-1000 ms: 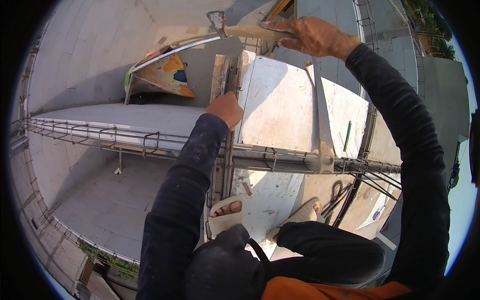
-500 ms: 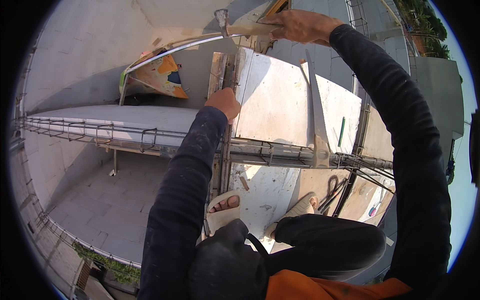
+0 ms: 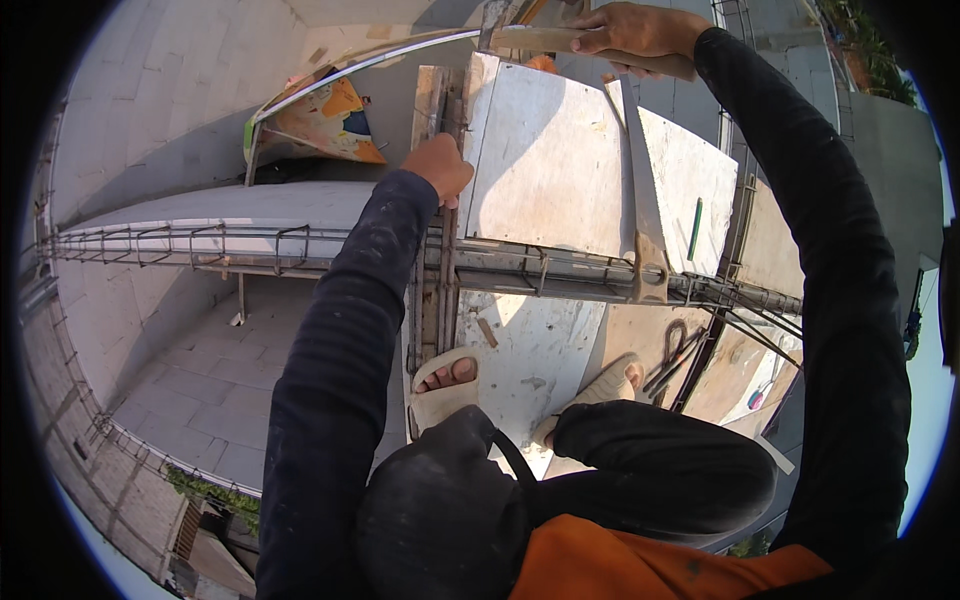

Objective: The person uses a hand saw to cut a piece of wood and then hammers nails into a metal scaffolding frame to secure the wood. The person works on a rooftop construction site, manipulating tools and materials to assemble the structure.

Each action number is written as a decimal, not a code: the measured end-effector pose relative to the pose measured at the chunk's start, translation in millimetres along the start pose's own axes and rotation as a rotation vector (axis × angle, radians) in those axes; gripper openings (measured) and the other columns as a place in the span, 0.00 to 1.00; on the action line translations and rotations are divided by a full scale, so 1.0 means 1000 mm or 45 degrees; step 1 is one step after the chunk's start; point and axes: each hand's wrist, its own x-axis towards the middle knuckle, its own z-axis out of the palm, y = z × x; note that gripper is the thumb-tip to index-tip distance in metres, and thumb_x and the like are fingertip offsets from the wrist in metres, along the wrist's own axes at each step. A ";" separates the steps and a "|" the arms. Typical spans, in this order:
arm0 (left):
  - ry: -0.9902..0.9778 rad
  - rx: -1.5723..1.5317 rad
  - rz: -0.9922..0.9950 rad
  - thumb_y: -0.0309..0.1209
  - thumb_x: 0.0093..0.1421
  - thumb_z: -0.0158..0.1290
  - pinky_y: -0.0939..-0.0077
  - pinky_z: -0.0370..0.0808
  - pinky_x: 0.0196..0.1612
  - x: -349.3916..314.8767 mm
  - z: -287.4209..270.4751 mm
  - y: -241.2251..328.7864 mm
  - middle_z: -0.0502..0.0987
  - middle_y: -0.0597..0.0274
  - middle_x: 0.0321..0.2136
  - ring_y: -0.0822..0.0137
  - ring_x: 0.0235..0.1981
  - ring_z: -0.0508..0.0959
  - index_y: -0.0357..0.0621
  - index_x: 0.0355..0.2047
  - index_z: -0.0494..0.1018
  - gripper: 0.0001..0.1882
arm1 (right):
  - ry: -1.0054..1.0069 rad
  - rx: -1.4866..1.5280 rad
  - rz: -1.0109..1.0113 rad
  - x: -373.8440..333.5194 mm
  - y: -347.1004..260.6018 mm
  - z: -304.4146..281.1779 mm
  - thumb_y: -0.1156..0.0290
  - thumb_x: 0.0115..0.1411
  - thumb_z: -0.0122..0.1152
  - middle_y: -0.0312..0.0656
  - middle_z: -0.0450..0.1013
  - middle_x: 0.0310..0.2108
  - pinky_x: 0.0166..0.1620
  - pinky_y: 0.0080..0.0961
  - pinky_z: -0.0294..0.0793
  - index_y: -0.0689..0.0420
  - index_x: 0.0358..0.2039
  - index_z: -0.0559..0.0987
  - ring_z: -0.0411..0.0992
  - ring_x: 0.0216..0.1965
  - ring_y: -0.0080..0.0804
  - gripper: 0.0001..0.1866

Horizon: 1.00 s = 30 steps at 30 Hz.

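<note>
My right hand [image 3: 645,38] is wrapped round the wooden handle [image 3: 545,40] of a hammer at the top of the view. The hammer's metal head [image 3: 493,20] is at the left end, partly cut off by the frame. My left hand [image 3: 440,168] is closed beside a narrow strip of timber [image 3: 428,105] and thin steel bars [image 3: 448,270]. Whatever its fingers hold is hidden. To the right of that hand lies a pale plywood sheet [image 3: 545,165]. A handsaw [image 3: 645,190] rests across the sheet, with a green pencil-like stick [image 3: 695,228] near it.
A reinforcing-bar cage [image 3: 300,248] runs across the scene. Below it, my sandalled feet [image 3: 445,385] stand on worn boards [image 3: 530,350], with dark hand tools [image 3: 678,362] at the right. A lower block-patterned surface [image 3: 230,370] shows at left. A colourful crumpled sheet [image 3: 325,125] lies further back.
The view has shifted, so the scene sits higher in the picture. My right hand and the hammer have moved right. My left hand stays closed beside the timber strip.
</note>
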 end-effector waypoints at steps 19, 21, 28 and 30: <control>0.036 0.079 -0.048 0.31 0.60 0.59 0.66 0.77 0.19 -0.034 0.021 -0.006 0.81 0.47 0.21 0.61 0.16 0.82 0.22 0.45 0.68 0.22 | 0.508 0.641 0.543 -0.128 -0.159 0.237 0.54 0.77 0.50 0.64 0.80 0.41 0.50 0.50 0.82 0.56 0.69 0.65 0.82 0.44 0.59 0.27; 0.025 0.105 -0.114 0.30 0.59 0.60 0.66 0.77 0.19 -0.035 0.017 -0.003 0.81 0.47 0.22 0.61 0.17 0.83 0.22 0.45 0.69 0.21 | 0.625 0.627 0.428 -0.115 -0.163 0.248 0.54 0.77 0.50 0.64 0.80 0.43 0.50 0.50 0.82 0.54 0.70 0.64 0.82 0.45 0.59 0.28; 0.016 0.127 -0.150 0.31 0.61 0.57 0.68 0.80 0.27 -0.032 0.019 -0.002 0.83 0.51 0.18 0.60 0.18 0.84 0.23 0.41 0.72 0.18 | 0.882 0.375 0.302 -0.047 -0.119 0.204 0.57 0.78 0.48 0.61 0.80 0.39 0.47 0.50 0.82 0.50 0.77 0.56 0.82 0.38 0.56 0.32; 0.038 0.115 -0.142 0.31 0.61 0.57 0.67 0.81 0.28 -0.034 0.021 0.003 0.83 0.50 0.19 0.59 0.19 0.85 0.23 0.41 0.73 0.17 | 0.608 0.200 0.381 -0.048 -0.112 0.186 0.57 0.78 0.47 0.59 0.80 0.35 0.45 0.51 0.82 0.48 0.78 0.55 0.82 0.35 0.56 0.32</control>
